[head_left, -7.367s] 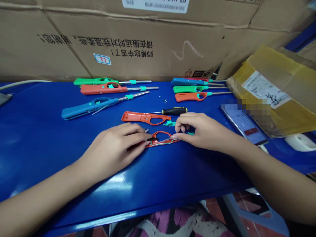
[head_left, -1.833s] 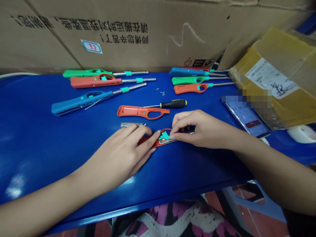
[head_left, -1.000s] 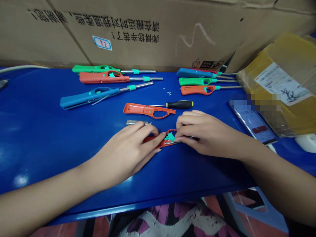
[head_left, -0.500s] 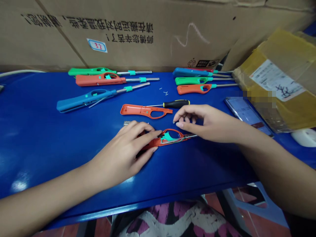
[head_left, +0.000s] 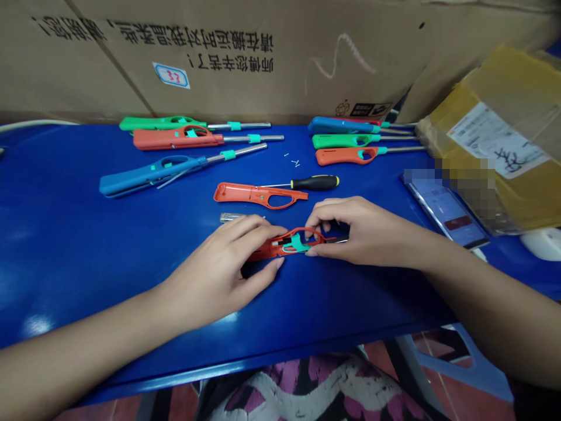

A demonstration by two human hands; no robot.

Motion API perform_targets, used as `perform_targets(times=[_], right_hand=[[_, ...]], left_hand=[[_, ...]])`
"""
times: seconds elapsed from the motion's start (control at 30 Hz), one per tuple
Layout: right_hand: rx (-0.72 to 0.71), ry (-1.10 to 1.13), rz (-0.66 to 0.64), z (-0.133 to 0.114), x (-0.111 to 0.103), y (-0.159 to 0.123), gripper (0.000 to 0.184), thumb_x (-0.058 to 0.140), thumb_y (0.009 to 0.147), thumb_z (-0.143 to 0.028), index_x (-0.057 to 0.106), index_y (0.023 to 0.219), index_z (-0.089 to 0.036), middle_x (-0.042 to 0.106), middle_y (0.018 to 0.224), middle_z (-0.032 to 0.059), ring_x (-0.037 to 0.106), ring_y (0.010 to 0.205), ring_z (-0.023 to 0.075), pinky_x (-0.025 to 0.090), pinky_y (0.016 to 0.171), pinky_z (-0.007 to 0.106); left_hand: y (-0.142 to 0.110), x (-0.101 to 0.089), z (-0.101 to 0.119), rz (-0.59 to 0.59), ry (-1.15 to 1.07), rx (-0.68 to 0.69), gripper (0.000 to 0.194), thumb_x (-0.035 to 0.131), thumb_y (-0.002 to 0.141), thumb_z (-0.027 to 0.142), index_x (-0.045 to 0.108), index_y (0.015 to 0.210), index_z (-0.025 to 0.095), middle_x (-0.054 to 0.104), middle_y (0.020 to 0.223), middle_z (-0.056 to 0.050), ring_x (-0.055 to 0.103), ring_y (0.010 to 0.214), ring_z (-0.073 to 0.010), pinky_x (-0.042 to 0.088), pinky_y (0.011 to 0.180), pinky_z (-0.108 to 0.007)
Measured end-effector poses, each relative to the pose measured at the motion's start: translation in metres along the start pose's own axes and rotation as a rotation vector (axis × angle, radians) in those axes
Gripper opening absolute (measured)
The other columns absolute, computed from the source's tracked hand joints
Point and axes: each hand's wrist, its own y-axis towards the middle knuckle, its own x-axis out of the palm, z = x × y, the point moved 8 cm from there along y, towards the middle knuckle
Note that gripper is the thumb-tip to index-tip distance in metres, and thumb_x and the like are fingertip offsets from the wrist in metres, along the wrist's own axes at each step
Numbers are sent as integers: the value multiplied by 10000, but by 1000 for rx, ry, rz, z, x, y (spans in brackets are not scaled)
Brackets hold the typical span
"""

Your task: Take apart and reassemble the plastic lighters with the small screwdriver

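Observation:
An opened orange lighter half-shell (head_left: 267, 250) lies on the blue table, with a teal trigger (head_left: 298, 243) and a thin white wire inside. My left hand (head_left: 236, 251) is closed around its handle end, covering much of it. At the trigger guard, my right hand (head_left: 346, 228) grips the lighter between thumb and fingers, near its metal rod. Just behind sits the matching orange cover half (head_left: 258, 195), with a black and yellow screwdriver (head_left: 314, 183) touching it. A small silvery piece (head_left: 229, 217) shows partly behind my left hand.
Assembled-looking long lighters (head_left: 175, 139) lie at the back left, and several more (head_left: 346, 155) at the back right. Tiny screws (head_left: 295, 163) rest between them. A phone (head_left: 447, 210), a taped parcel (head_left: 504, 134) and a cardboard box (head_left: 245, 88) border the table.
My right hand has come down and left from above the lighter and now grips it at the trigger guard. My left hand stays on the handle end.

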Motion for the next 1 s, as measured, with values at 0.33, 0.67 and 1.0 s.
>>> perform_targets(times=[0.33,0.67,1.0], right_hand=[[-104,5,23,-14,12,1,140,680,839,-126,695,964,-188,669,926,2,594,827,133,447,749,262],[-169,19,49,-15,18,4,80,687,900,-196,710,975,-181,668,925,16,605,844,137,457,777,271],[-160,-38,154,-11,8,5,139,727,876,-220,694,1002,-172,708,907,21,614,823,142,476,754,262]], left_hand=[[1,-4,-1,65,-19,5,137,645,972,278,672,1063,180,660,969,-30,625,847,-146,502,757,-278],[5,-5,-2,67,-140,-44,64,667,947,237,685,959,176,673,883,-14,616,781,-125,486,711,-251],[3,-12,-10,153,-102,-37,270,740,904,306,720,1139,175,717,1046,-55,683,912,-158,545,823,-278]])
